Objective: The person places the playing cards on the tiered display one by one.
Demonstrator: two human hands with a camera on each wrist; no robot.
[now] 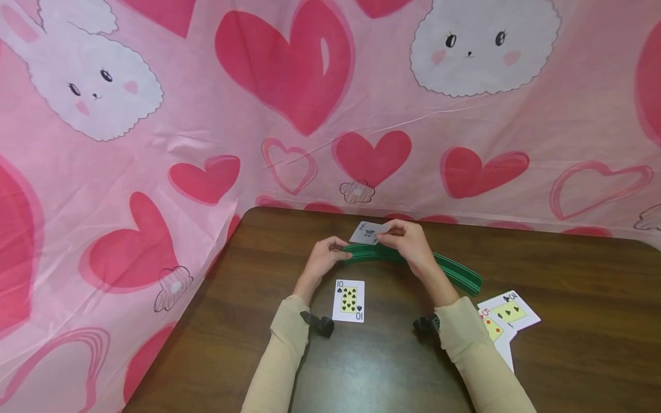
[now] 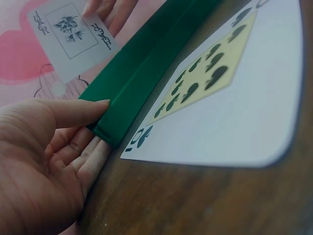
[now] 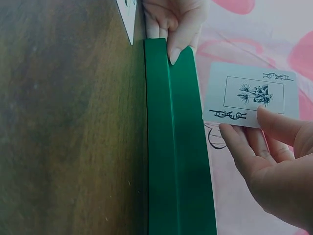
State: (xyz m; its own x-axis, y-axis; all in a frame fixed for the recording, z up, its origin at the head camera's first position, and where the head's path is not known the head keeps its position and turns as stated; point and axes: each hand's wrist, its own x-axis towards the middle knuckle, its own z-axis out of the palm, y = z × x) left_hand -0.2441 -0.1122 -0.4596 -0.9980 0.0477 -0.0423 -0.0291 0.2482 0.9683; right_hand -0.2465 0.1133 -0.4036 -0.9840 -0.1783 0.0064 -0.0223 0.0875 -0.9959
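A curved green card holder [image 1: 373, 253] lies on the table. The left hand [image 1: 322, 259] pinches its left end, thumb on top, as the left wrist view also shows the thumb on the holder [image 2: 142, 73]. Between thumb and fingers, the right hand [image 1: 413, 246] holds a black-and-white joker card [image 1: 364, 232] just behind the holder. In the right wrist view the joker [image 3: 252, 93] faces the camera, apart from the holder [image 3: 181, 147]. A ten of spades [image 1: 348, 300] lies face up in front of the holder, near the left hand.
Right of the holder, several overlapping cards lie on the wooden table [image 1: 392, 355], among them a three of clubs [image 1: 516, 312] and a five of diamonds [image 1: 494, 328]. Behind the table hangs a pink cloth [image 1: 248, 115] with hearts and white animal faces.
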